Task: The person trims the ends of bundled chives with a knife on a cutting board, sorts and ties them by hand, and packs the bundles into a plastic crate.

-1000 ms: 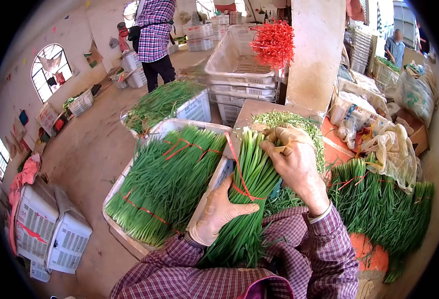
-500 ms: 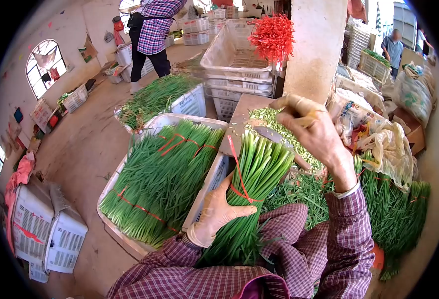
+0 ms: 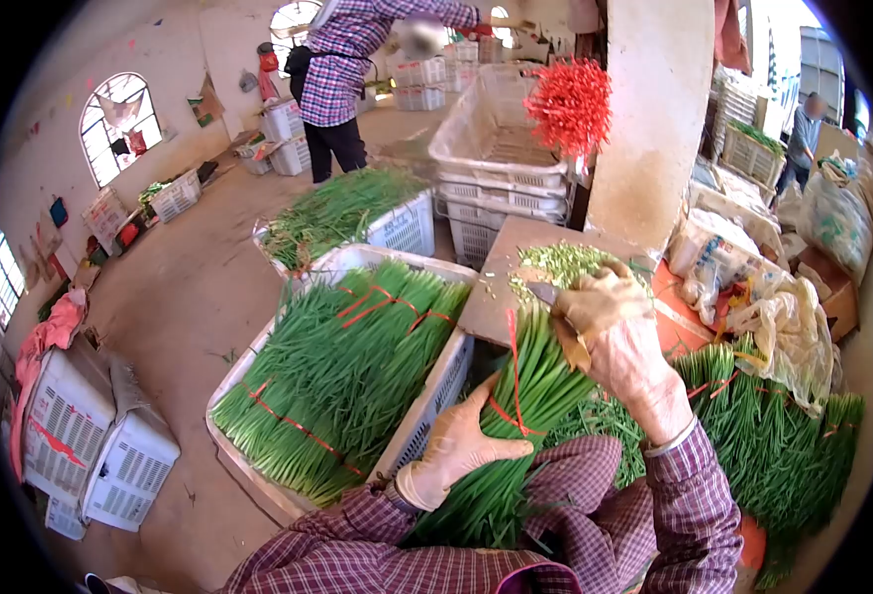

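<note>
With the held bundle of green stalks (image 3: 530, 396) taken as the centre of the dial, one bundle is held, tilted, its pale ends towards 12 o'clock. It is clasped from 8 o'clock by the left hand (image 3: 461, 445), and its upper end is met by the right hand (image 3: 610, 307), in whose grip one knife (image 3: 542, 293) is held. The knife's handle and some of the stalk ends are hidden by that hand. The bundle is circled by one red tie (image 3: 515, 420), from which a strip is raised towards 12.

At 12, chopped pieces (image 3: 560, 259) are scattered over one wooden surface (image 3: 504, 265), partly covered by the right hand. Beyond it, at least three crates are seen in a stack (image 3: 501, 173), and one bunch of red strips (image 3: 570, 104) is hung beside one pillar (image 3: 649, 119) at 1. At 9, just beside the held bundle, one crate (image 3: 436, 401) is filled with tied greens (image 3: 347, 366); at least three ties can be counted. Between 10 and 11, loose greens are heaped in another crate (image 3: 404, 226). At 3, more tied bundles (image 3: 783, 445) are crowded together, their number unclear, partly overlaid by plastic bags (image 3: 778, 322). Two other people are seen: one (image 3: 335, 79) at 11, one (image 3: 805, 139) between 1 and 2.
</note>
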A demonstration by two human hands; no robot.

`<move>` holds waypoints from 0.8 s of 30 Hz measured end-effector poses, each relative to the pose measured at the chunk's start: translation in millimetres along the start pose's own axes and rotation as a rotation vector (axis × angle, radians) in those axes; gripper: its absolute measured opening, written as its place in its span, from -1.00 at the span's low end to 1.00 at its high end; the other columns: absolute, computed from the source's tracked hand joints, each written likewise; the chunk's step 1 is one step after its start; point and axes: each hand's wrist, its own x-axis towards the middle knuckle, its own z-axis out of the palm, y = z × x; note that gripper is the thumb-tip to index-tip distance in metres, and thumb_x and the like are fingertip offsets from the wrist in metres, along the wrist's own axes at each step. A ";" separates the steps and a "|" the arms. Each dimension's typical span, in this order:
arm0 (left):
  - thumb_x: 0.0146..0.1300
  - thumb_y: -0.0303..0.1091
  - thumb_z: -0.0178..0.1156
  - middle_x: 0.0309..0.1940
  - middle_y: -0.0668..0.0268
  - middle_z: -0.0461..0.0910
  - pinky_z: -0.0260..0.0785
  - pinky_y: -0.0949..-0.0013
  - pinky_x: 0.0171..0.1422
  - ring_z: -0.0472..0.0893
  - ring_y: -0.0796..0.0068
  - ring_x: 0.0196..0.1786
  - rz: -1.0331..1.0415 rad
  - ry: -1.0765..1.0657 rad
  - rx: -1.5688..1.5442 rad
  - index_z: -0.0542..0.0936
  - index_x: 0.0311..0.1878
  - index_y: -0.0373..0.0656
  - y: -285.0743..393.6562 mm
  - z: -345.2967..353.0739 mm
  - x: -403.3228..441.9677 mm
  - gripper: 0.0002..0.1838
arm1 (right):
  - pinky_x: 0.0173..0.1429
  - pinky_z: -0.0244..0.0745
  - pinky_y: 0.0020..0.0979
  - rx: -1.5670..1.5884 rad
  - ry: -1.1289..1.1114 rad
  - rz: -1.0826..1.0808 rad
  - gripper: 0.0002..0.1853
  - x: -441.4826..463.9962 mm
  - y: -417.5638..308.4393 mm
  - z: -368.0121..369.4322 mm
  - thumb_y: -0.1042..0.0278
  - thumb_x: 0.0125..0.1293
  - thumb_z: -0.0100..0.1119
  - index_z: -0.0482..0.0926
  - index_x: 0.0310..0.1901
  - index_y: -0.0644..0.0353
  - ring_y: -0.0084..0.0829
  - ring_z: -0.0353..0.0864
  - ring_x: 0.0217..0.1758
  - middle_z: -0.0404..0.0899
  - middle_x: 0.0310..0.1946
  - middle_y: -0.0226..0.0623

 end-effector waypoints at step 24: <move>-0.01 -0.06 0.59 0.32 0.15 0.54 0.25 0.30 0.46 0.49 0.29 0.37 -0.141 -0.183 -0.089 0.28 0.52 -0.16 8.5 -9.2 1.5 0.05 | -0.14 0.43 -0.24 -0.193 0.641 0.412 -0.89 -40.1 125.6 -70.8 0.39 0.22 0.29 0.55 -0.38 0.17 -0.24 0.56 -0.33 0.58 -0.42 -0.24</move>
